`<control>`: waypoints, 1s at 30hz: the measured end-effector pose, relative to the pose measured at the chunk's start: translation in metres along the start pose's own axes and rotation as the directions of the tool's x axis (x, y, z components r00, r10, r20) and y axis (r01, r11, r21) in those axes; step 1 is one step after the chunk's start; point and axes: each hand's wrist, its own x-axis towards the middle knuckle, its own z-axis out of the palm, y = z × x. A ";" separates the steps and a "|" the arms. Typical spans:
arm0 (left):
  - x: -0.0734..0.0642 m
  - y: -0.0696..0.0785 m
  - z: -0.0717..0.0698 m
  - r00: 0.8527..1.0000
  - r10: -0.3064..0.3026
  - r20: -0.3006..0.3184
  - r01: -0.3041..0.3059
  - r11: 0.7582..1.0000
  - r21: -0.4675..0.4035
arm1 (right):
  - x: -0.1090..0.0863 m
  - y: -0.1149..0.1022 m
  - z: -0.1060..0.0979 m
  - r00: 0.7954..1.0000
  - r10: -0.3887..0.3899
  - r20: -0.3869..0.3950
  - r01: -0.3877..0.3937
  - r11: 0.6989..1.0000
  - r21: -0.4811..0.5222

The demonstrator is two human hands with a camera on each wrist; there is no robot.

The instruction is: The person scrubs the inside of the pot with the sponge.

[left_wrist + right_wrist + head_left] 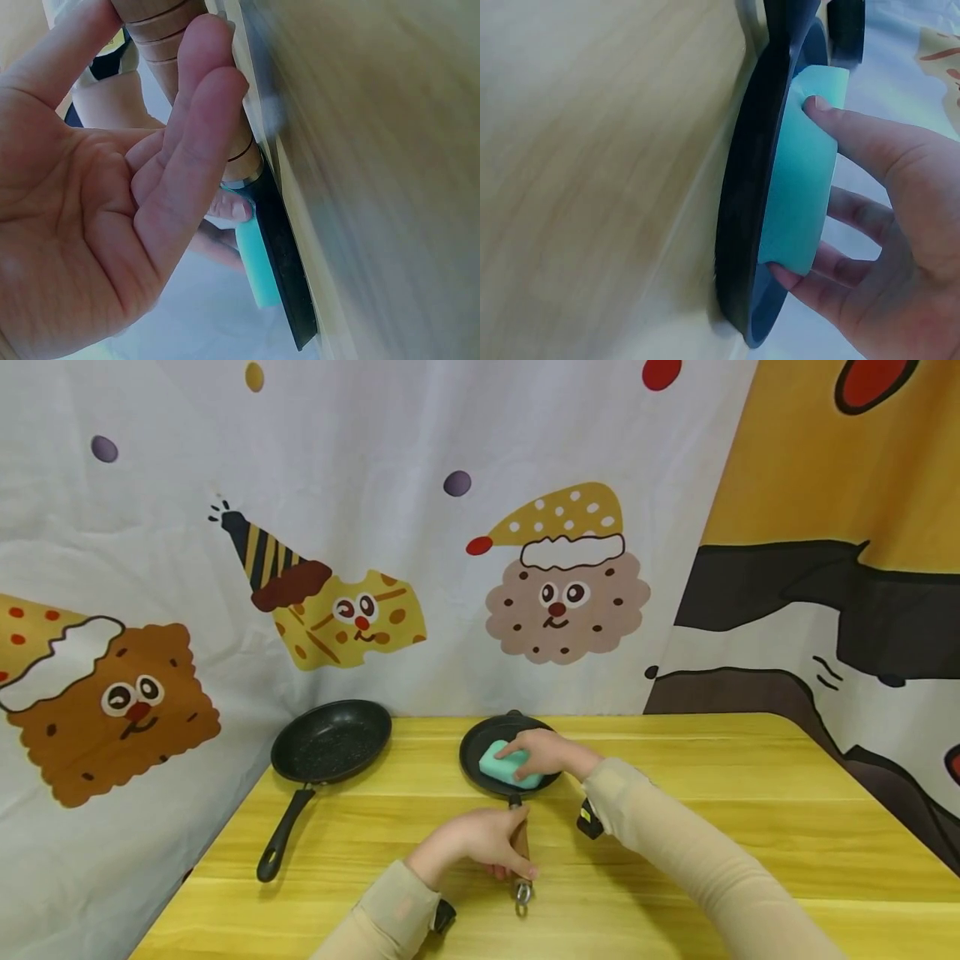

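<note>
A small black frying pan (471, 758) with a wooden handle (522, 839) lies on the table, its handle toward me. My left hand (480, 843) holds that handle, thumb and fingers around the wood, as the left wrist view also shows. Inside the pan is a turquoise sponge (802, 172), flat against the cooking surface. My right hand (546, 752) grips the sponge from above, thumb on one edge and fingertips (787, 279) on the other. A metal hanging ring (522, 893) ends the handle.
To the left, a larger black frying pan (330, 739) sits tilted, its black handle (285, 835) pointing toward me. The yellow wood-grain table (750, 827) meets a hanging cloth (420, 427) printed with cartoon snacks at its back edge.
</note>
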 end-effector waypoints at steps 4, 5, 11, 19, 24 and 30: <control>-0.001 0.000 0.000 1.000 -0.003 -0.006 0.003 1.000 0.009 | 0.006 -0.006 0.002 1.000 -0.020 0.010 0.020 1.000 0.001; -0.001 -0.001 0.000 1.000 -0.003 -0.009 0.004 1.000 0.013 | 0.008 -0.008 0.002 1.000 -0.021 0.009 0.021 1.000 0.002; -0.001 -0.001 0.000 1.000 -0.012 -0.025 0.013 0.999 0.036 | 0.018 -0.014 0.008 1.000 -0.008 -0.024 0.008 1.000 0.011; -0.001 -0.001 0.000 0.999 0.000 -0.035 0.002 0.999 0.041 | 0.030 -0.023 0.012 0.998 0.009 -0.056 -0.006 0.999 0.050; -0.001 -0.001 0.000 0.999 0.007 -0.043 -0.005 0.999 0.042 | 0.037 -0.029 0.010 0.996 0.053 -0.067 -0.049 0.998 0.051; 0.000 0.001 0.003 0.999 0.008 -0.043 -0.006 0.999 0.049 | 0.041 -0.030 0.009 0.991 0.124 -0.059 -0.120 0.991 0.061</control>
